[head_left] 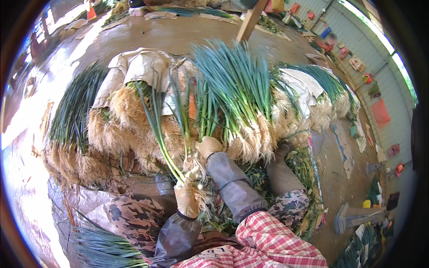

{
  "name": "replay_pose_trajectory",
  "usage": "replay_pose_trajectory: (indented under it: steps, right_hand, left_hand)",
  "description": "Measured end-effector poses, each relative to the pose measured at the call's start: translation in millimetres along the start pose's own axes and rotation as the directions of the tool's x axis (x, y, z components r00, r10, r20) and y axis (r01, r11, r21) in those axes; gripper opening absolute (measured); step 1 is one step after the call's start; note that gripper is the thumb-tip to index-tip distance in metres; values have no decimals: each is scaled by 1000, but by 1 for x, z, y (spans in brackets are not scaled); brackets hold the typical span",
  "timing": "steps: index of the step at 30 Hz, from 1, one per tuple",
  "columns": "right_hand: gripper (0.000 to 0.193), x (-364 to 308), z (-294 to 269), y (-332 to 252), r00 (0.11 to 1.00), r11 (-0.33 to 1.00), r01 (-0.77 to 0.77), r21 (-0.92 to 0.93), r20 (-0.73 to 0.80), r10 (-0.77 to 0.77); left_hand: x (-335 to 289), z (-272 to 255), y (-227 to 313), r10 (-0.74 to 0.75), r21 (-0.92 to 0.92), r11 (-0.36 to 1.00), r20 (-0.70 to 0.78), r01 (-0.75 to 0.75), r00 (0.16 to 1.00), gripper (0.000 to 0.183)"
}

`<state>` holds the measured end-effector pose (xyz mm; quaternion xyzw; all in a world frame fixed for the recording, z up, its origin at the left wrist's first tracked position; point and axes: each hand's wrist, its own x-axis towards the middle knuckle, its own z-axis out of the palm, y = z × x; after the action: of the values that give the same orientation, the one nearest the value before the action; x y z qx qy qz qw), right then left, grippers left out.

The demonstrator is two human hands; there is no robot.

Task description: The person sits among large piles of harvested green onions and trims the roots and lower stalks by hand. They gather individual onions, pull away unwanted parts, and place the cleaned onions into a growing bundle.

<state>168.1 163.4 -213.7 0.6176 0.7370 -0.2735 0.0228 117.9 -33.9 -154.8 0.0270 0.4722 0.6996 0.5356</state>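
My left hand [186,201], in a pale work glove, is closed around the white lower ends of a few green onions [165,145]. Their leaves slant up and away to the left, and their stringy roots dangle beside the glove. Further forward, my right hand [208,146], gloved too, is closed at the base of some upright green onions [206,111]; its fingertips are partly hidden. Just right of it leans a thick bunch of green onions [239,89], leaves up and pale roots toward me. Dark sleeve covers reach up both my forearms.
Root-ended bundles [127,105] under pale sacking [147,67] stand to the left, with another leafy pile [76,111] beyond. More bundles [321,85] line the right. Leaf scraps [304,178] litter the ground by my legs. A wooden post [251,22] rises behind; a small stool [357,219] stands right.
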Motion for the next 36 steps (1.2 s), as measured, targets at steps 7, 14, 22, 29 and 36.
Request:
replay_pose_trajectory:
  steps: [7,14,22,29,36]
  right_hand:
    - [32,-100,-11,30,859,90,-216,972,233,-456]
    - [44,-110,-4,46,819,296,-254,921,368,-441]
    - [35,-148,-19,55,509,678,728,-99,-584,-632]
    - [38,-147,-38,79,986,437,162,885,-133,-96]
    - [48,-87,-2,47,969,0,-181,984,178,-170]
  left_hand:
    - [10,-19,-19,-112,82,991,38,109,993,29]
    - [2,-3,-28,-318,98,948,237,303,918,21]
    - [-5,-6,-25,-186,215,964,124,157,975,18]
    - [-6,-5,-30,-347,4,931,314,365,884,28]
    - [-8,5,-28,-469,-5,854,428,521,772,32]
